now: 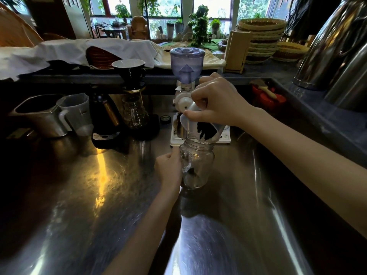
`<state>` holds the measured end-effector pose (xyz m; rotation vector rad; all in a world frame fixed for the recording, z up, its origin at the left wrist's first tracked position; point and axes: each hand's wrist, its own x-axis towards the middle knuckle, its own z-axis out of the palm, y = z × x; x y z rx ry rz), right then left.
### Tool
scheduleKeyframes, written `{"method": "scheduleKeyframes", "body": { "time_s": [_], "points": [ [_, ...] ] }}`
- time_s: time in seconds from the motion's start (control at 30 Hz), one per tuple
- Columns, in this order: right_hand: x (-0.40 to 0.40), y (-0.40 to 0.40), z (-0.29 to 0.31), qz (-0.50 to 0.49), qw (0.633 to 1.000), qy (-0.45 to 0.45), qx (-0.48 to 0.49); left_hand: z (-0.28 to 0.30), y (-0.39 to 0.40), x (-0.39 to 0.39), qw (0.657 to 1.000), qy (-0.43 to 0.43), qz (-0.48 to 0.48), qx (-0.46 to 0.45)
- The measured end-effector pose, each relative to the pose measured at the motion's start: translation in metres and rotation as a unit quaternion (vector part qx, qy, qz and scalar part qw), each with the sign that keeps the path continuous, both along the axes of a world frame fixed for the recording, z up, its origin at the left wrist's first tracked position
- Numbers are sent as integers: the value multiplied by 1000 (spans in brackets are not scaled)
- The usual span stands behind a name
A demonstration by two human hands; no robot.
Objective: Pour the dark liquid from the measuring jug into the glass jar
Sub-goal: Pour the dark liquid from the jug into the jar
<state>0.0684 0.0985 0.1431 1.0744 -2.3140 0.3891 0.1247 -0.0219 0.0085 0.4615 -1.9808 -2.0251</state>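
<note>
A clear glass jar stands upright on the steel counter. My left hand grips its left side. My right hand holds a small translucent measuring jug, tipped steeply over the jar's mouth. Dark contents sit at the jug's lower rim, right above the jar opening. A little dark matter lies at the bottom of the jar.
A white grinder with a blue hopper stands just behind the jar. To the left are a plastic measuring cup, a metal pitcher, a black dripper on a glass server and a black kettle. Steel vessels stand at right.
</note>
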Motion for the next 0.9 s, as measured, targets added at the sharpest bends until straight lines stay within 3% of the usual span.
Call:
{"method": "scheduleKeyframes", "body": {
  "time_s": [0.9],
  "points": [
    [1,2,-1,-5,1000,4,-11,-3,-2,-2,1000,2,-7,2]
  ]
}}
